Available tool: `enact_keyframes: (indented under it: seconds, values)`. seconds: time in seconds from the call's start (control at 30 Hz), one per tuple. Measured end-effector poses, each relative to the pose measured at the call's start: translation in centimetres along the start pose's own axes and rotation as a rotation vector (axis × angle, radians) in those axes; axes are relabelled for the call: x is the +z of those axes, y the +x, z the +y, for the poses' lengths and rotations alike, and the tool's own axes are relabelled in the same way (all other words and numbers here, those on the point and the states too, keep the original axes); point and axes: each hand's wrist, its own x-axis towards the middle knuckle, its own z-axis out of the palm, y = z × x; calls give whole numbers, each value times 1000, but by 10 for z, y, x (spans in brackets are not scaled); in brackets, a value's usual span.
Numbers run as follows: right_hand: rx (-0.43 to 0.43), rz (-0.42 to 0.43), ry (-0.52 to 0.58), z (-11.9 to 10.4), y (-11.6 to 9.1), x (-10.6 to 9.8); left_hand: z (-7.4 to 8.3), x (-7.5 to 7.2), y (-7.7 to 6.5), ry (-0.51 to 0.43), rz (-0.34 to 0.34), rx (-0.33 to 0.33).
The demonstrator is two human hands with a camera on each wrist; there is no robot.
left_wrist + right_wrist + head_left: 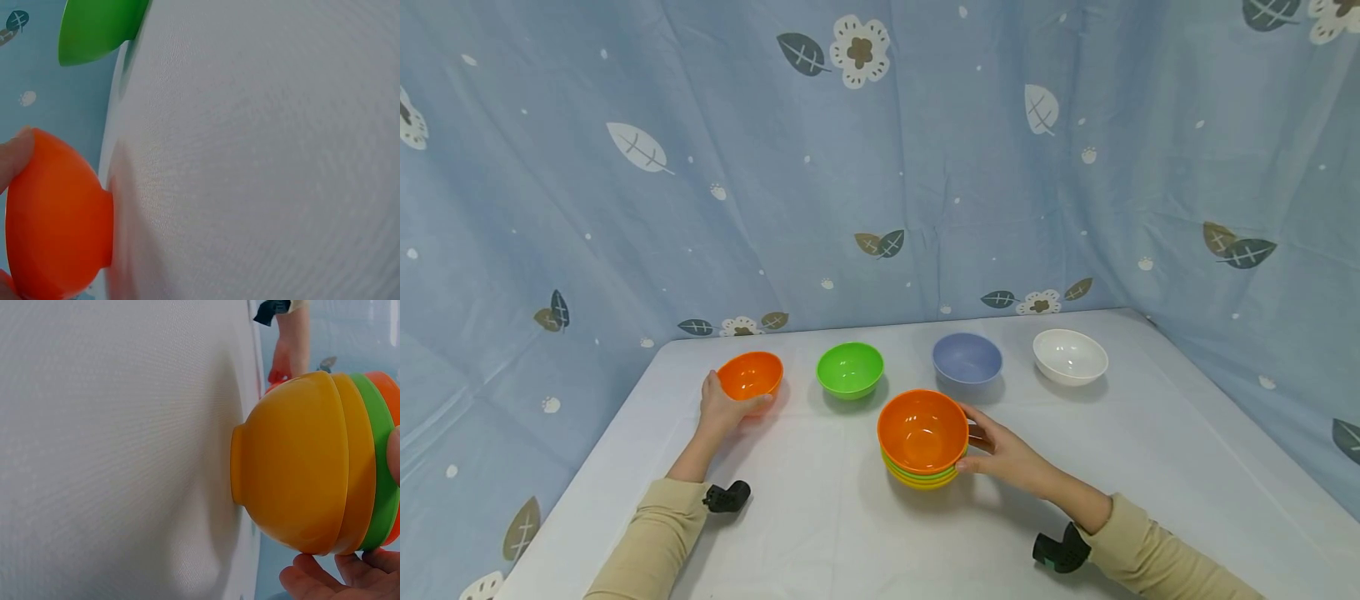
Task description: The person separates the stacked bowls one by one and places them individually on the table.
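Observation:
At the table's back left, my left hand [722,411] grips an orange bowl [750,375], thumb on the near side and fingers at the left rim. In the left wrist view that orange bowl [59,215] has its foot close to the cloth. My right hand [1011,454] holds a nested stack of bowls from the right side, thumb in front and fingers behind. On top of this stack is an orange bowl [922,431]. Below it, the right wrist view shows a green bowl [377,462] and two yellow bowls [297,462].
Along the back of the white table [805,517] stand a green bowl [850,371], a blue bowl [967,360] and a white bowl [1070,357], set apart in a row. A blue patterned curtain [760,192] hangs behind. Each wrist wears a black camera [1062,550].

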Motion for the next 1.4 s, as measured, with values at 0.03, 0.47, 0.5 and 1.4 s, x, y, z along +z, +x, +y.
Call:
enact_keyframes:
  seconds: [0.03,0.47,0.5,1.4]
  values:
    - [0,1,-1,0,0,0,0,0,0,4,2,-1]
    - [-3,2,-3,1,0,0,5,-6,-13,-15,67,24]
    - [-3,2,-4,0,0,0,5,-6,-14,-25,73,36]
    - [14,10,4,-2,1,1,50,16,-70,-206,-40,280]
